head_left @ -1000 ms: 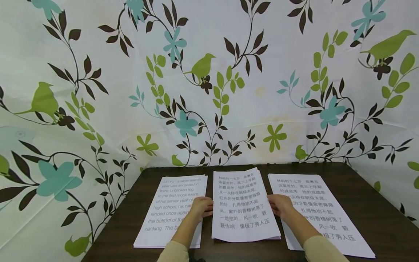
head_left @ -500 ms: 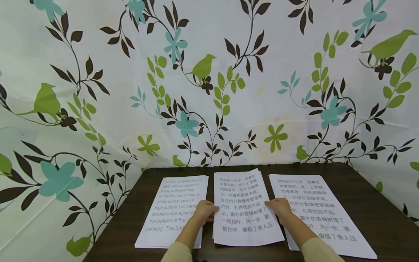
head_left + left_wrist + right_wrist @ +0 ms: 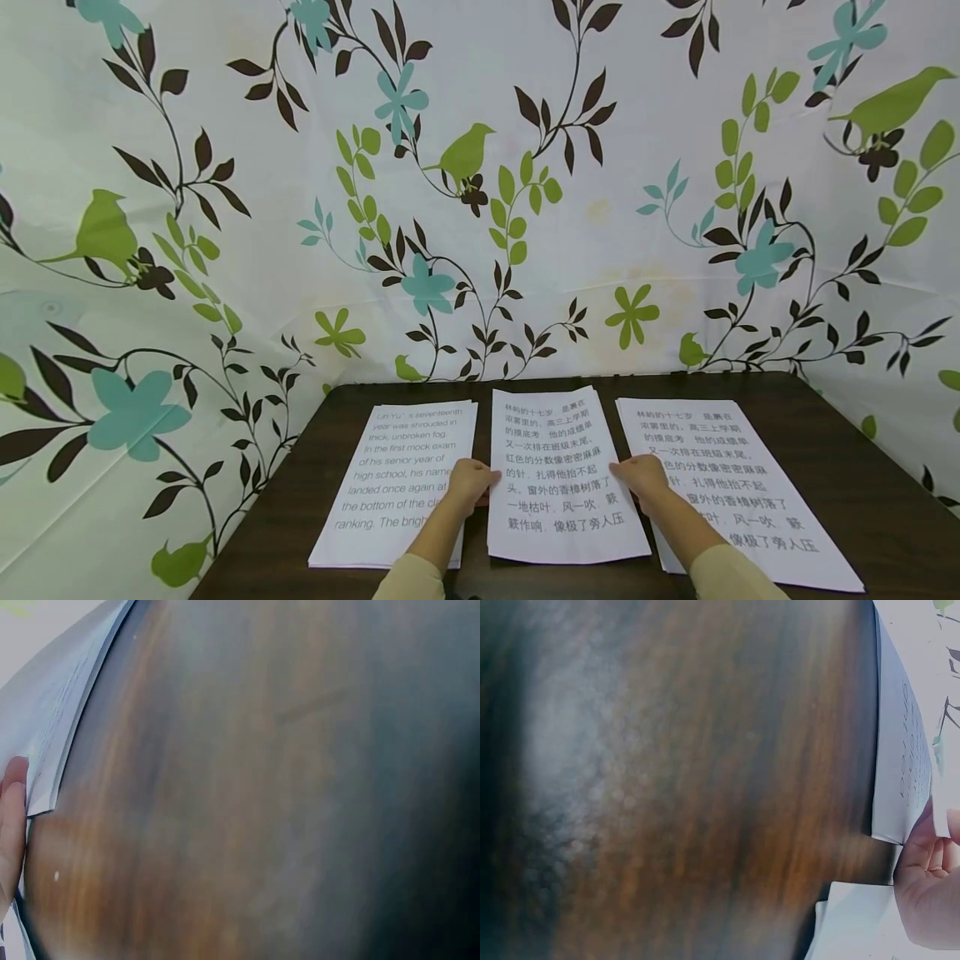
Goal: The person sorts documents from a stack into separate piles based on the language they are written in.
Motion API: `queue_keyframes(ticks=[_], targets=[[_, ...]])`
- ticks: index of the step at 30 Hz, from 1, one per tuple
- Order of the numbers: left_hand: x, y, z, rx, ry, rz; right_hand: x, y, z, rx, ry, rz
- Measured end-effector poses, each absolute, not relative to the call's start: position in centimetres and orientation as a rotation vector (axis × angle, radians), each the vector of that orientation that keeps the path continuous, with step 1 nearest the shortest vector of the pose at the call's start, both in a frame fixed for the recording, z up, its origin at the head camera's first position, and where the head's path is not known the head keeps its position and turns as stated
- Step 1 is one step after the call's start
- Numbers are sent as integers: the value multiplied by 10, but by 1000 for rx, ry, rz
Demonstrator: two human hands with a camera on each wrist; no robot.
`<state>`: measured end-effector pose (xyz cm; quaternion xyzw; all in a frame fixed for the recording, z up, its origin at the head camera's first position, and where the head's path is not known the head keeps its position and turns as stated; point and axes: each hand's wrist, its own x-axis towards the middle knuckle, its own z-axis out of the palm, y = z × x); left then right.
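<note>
The middle stack of paper sheets (image 3: 558, 500), printed with Chinese text, lies between my hands in the head view. My left hand (image 3: 468, 487) pinches its left edge, thumb on top and fingers beneath. My right hand (image 3: 643, 483) grips the opposite edge the same way. The top sheet bows a little and its upper right corner sticks up. In the left wrist view, fingers (image 3: 11, 832) show at the left border beside a sheaf of paper (image 3: 71, 724). In the right wrist view, curled fingers (image 3: 930, 859) hold a sheet from below, its edge raised.
To the left lies a paper stack with English text (image 3: 382, 483), partly under my left forearm. Another stack with Chinese text (image 3: 757, 500) lies at right, partly covered by my right arm. All rest on a dark wooden table (image 3: 255, 517), with a patterned cloth (image 3: 480, 217) hanging behind.
Both hands have come inward and slightly nearer, and their thumbs now overlap the sheet edges. The middle stack's lower edge has shifted a little toward me. Over the last half second little moves.
</note>
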<state>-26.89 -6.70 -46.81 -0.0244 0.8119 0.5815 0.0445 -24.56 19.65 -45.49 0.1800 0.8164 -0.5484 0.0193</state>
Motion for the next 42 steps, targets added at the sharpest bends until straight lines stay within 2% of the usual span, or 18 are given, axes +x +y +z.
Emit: queue_keyframes(ticks=[20,42], targets=[[-267,-55,-465,-89,2495,1779,-240,209,-447,615,2527,-1693],[-274,-18,-443,-133,2560,1778,-238,242,-435,726,2473,-1743]])
